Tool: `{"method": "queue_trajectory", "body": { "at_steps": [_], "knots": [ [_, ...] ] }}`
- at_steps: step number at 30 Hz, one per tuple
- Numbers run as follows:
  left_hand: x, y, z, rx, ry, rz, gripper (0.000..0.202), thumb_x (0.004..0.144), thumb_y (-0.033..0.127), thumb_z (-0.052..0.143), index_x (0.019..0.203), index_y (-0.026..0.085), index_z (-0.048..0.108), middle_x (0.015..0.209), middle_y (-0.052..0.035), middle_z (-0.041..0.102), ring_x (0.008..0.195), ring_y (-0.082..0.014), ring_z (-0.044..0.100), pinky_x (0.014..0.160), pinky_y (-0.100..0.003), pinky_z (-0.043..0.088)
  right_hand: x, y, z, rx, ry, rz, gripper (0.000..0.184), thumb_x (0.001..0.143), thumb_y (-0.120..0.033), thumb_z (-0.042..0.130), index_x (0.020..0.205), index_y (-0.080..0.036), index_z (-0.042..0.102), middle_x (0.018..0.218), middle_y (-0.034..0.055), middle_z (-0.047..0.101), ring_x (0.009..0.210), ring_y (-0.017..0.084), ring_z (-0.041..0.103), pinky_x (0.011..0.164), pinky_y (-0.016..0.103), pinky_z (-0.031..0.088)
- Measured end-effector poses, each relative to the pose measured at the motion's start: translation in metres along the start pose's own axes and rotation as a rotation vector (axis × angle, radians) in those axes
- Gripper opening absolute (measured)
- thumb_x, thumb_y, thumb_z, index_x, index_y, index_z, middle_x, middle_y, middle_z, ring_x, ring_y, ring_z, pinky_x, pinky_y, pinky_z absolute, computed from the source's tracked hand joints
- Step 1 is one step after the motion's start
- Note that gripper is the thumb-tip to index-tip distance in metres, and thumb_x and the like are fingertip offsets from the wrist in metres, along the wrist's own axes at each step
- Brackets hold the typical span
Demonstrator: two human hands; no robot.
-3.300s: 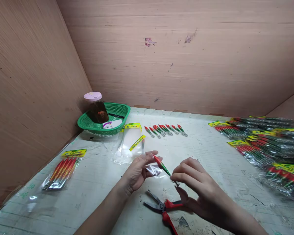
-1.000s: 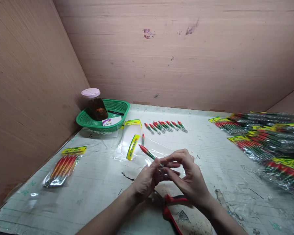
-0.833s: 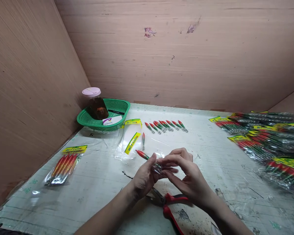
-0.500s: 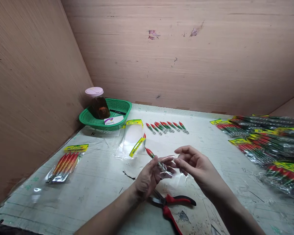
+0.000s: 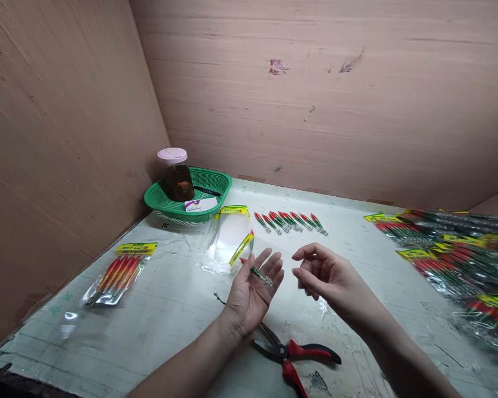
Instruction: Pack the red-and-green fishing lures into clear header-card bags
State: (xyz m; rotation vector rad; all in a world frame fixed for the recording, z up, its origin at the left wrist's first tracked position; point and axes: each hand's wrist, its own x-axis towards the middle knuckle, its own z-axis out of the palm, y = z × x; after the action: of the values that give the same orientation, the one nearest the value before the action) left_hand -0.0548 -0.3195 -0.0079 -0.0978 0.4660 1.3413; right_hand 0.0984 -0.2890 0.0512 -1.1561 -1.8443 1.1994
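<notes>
My left hand (image 5: 251, 290) is palm up with its fingers spread, and a red-and-green fishing lure (image 5: 258, 273) lies across them with its hooks toward the fingertips. The thumb rests on the lure's red end. My right hand (image 5: 327, 276) hovers just to the right, apart from the lure, its fingers loosely curled and nothing visible in them. A scrap of clear film (image 5: 324, 308) lies on the table below it. Red-handled pliers (image 5: 292, 352) lie on the table near my left wrist.
A row of several loose lures (image 5: 291, 221) lies further back. Clear bags with yellow headers (image 5: 231, 243) lie ahead of my left hand. A green basket (image 5: 216, 182) with a pink-lidded jar (image 5: 175, 176) stands in the corner. A pack of orange lures (image 5: 118, 273) lies left. Packed lures (image 5: 452, 249) pile up right.
My hands have come apart. The right hand has let go and drawn away to the right, and the left hand has turned palm up and spread its fingers under the lure. The clear film now lies on the table.
</notes>
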Motion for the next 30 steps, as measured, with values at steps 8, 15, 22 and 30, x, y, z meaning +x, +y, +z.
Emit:
{"method": "queue_trajectory", "body": {
  "at_steps": [8,15,22,30],
  "knots": [
    [-0.002,0.001,0.003,-0.002,-0.015,-0.013,0.033,0.092,0.035,0.047,0.103,0.011,0.066,0.099,-0.0106,0.072,0.085,-0.0153,0.068,0.084,-0.028,0.051,-0.025,-0.004,0.012,-0.695,0.273,-0.604,0.010,0.083,-0.021,0.058,0.074,-0.022,0.057,0.071,0.0028,0.051,0.070,0.017,0.046,0.061,0.032,0.040],
    [-0.007,0.008,0.011,-0.037,0.072,0.008,0.028,0.093,0.026,0.046,0.093,0.009,0.068,0.089,-0.0100,0.074,0.072,-0.0133,0.069,0.068,-0.023,0.055,0.028,0.035,-0.034,-0.624,0.494,-0.511,0.009,0.085,-0.025,0.057,0.077,-0.020,0.058,0.074,0.0027,0.057,0.069,0.017,0.051,0.065,0.034,0.042],
    [-0.005,0.009,0.007,-0.020,0.066,0.020,0.029,0.093,0.024,0.046,0.106,0.005,0.063,0.094,-0.0141,0.073,0.079,-0.0174,0.071,0.069,-0.024,0.056,0.093,0.097,0.002,-0.697,-0.016,-0.477,0.022,0.076,-0.015,0.061,0.098,-0.016,0.063,0.090,0.0061,0.063,0.078,0.016,0.060,0.067,0.030,0.050],
    [0.000,0.012,0.003,0.027,0.070,0.071,0.034,0.092,0.025,0.048,0.121,0.010,0.055,0.093,-0.0096,0.073,0.078,-0.0187,0.071,0.061,-0.024,0.057,0.117,0.097,0.063,-0.714,-0.215,-0.376,0.020,0.089,-0.030,0.055,0.103,-0.017,0.059,0.103,0.0046,0.060,0.087,0.014,0.059,0.075,0.033,0.052]
  ]
}}
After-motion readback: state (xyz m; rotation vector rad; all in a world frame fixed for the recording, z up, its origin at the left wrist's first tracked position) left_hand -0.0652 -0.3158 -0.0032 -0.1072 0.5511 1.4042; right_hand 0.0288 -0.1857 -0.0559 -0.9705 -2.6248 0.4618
